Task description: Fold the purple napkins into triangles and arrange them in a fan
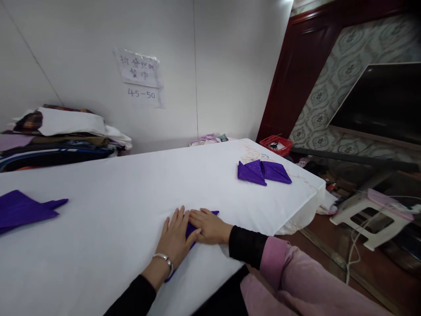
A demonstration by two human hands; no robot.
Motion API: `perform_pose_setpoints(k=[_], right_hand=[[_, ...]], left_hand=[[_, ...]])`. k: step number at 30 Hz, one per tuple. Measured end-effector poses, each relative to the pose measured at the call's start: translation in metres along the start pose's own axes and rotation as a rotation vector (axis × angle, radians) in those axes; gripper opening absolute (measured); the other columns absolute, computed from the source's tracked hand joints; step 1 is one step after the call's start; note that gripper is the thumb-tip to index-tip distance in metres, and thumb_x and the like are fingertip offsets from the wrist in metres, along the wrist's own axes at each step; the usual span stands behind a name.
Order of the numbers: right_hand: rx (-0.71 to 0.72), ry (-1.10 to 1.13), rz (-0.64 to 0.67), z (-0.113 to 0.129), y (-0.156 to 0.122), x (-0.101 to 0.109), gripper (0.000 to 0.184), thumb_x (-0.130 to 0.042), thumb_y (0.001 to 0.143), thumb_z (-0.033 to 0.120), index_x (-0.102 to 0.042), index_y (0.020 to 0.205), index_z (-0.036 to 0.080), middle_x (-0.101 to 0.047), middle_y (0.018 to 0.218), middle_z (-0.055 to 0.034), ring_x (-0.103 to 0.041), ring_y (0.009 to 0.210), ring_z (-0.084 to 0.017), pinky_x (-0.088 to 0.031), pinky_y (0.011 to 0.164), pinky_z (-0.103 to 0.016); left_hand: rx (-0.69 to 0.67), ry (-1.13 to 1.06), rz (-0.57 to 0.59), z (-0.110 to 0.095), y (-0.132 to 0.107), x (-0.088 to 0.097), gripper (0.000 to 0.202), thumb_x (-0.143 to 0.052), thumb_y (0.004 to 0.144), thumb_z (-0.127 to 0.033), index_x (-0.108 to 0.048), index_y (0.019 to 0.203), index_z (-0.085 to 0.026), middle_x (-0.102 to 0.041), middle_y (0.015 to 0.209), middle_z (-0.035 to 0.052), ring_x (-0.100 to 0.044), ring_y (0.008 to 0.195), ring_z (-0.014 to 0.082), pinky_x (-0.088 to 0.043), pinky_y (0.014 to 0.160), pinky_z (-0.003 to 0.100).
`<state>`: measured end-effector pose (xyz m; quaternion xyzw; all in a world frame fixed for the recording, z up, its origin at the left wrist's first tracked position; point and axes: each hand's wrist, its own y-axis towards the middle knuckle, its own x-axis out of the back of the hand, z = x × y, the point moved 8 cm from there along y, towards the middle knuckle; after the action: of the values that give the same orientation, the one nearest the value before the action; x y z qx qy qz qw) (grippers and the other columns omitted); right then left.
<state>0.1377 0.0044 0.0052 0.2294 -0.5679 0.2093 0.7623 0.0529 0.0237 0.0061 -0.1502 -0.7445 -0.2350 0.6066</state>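
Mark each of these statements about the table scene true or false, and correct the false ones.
1. Both hands rest flat on a purple napkin. True: the left hand and right hand lie open on the purple napkin on the table.
2. The silver bracelet is on the right wrist. False: the silver bracelet is on the left wrist.
3. Folded purple napkins lie near the table's far right corner. True: the folded purple napkins lie there side by side.
4. The basket beyond the table is blue. False: it is a red basket.
5. The wall is bare. False: a paper sign with handwriting hangs on it.
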Motion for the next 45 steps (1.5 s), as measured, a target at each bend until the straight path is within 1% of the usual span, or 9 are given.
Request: perform_pose_setpoints(k=[2,5,13,17,21,26,36,42,45], right_hand=[[0.016,-0.013,-0.007,0.001,0.001,0.000,0.067,-0.044,0.092,0.046,-0.023,0.145,0.011,-0.031,0.149,-0.0135,-0.023,0.139,-0.021,-0.017,0.112,-0.042],[0.016,0.012,-0.024,0.000,0.002,0.001,0.074,-0.041,0.090,0.056,-0.025,0.144,0.010,-0.031,0.149,-0.0141,-0.023,0.138,-0.023,-0.017,0.113,-0.042],[-0.013,0.035,-0.005,-0.002,0.001,-0.001,0.075,-0.038,0.089,0.061,-0.025,0.145,0.013,-0.028,0.150,-0.0127,-0.022,0.139,-0.022,-0.015,0.114,-0.042],[-0.017,0.037,-0.013,-0.003,0.001,-0.002,0.074,-0.036,0.089,0.062,-0.027,0.144,0.013,-0.027,0.151,-0.0124,-0.022,0.139,-0.023,-0.015,0.114,-0.042],[-0.011,0.029,0.001,-0.004,0.002,-0.004,0.075,-0.035,0.089,0.062,-0.027,0.144,0.011,-0.026,0.151,-0.0131,-0.021,0.140,-0.023,-0.016,0.113,-0.042],[-0.024,0.036,0.026,-0.007,0.001,-0.008,0.074,-0.034,0.089,0.063,-0.028,0.145,0.015,-0.025,0.151,-0.0112,-0.021,0.140,-0.022,-0.016,0.113,-0.043],[-0.003,0.001,0.031,-0.010,-0.003,-0.014,0.072,-0.029,0.090,0.062,-0.028,0.145,0.017,-0.024,0.152,-0.0098,-0.022,0.140,-0.023,-0.020,0.112,-0.045],[0.001,-0.016,0.025,-0.010,-0.004,-0.015,0.070,-0.028,0.091,0.061,-0.025,0.147,0.018,-0.025,0.152,-0.0088,-0.023,0.139,-0.023,-0.021,0.112,-0.045],[0.003,-0.022,0.019,-0.010,-0.004,-0.015,0.070,-0.028,0.091,0.061,-0.023,0.147,0.020,-0.025,0.152,-0.0087,-0.023,0.139,-0.023,-0.022,0.112,-0.046]], left_hand=[[-0.044,0.018,0.001,-0.005,-0.001,-0.014,0.070,-0.037,0.086,-0.053,-0.037,0.139,-0.008,-0.035,0.146,0.0146,-0.026,0.137,0.0311,-0.027,0.109,0.055],[-0.103,0.035,-0.025,-0.004,-0.010,-0.022,0.071,-0.039,0.085,-0.056,-0.038,0.139,-0.010,-0.035,0.146,0.0143,-0.026,0.137,0.0327,-0.027,0.109,0.056],[-0.100,0.074,-0.001,0.002,-0.028,-0.021,0.070,-0.040,0.080,-0.060,-0.043,0.138,-0.019,-0.037,0.145,0.0103,-0.027,0.137,0.0316,-0.029,0.109,0.054],[-0.122,0.103,0.015,0.002,-0.045,-0.022,0.069,-0.042,0.078,-0.064,-0.048,0.134,-0.025,-0.041,0.143,0.0065,-0.031,0.136,0.0307,-0.030,0.108,0.054],[-0.157,0.135,0.007,0.003,-0.062,-0.022,0.068,-0.037,0.080,-0.066,-0.046,0.136,-0.028,-0.038,0.145,0.0044,-0.033,0.135,0.0283,-0.032,0.108,0.051],[-0.228,0.119,0.001,-0.003,-0.083,-0.019,0.074,-0.036,0.082,-0.067,-0.036,0.141,-0.023,-0.038,0.145,0.0073,-0.033,0.135,0.0301,-0.029,0.107,0.053],[-0.211,0.042,0.204,-0.015,-0.123,-0.005,0.084,-0.028,0.083,-0.070,-0.025,0.145,-0.014,-0.024,0.151,0.0128,-0.018,0.141,0.0288,-0.011,0.112,0.053],[-0.253,-0.042,0.214,-0.004,-0.154,-0.007,0.080,-0.031,0.085,-0.067,-0.021,0.146,-0.016,-0.027,0.151,0.0133,-0.019,0.140,0.0284,-0.009,0.113,0.054],[-0.158,-0.102,0.173,0.012,-0.151,0.008,0.070,-0.030,0.089,-0.059,-0.021,0.146,-0.018,-0.028,0.151,0.0113,-0.020,0.141,0.0240,-0.013,0.114,0.048]])
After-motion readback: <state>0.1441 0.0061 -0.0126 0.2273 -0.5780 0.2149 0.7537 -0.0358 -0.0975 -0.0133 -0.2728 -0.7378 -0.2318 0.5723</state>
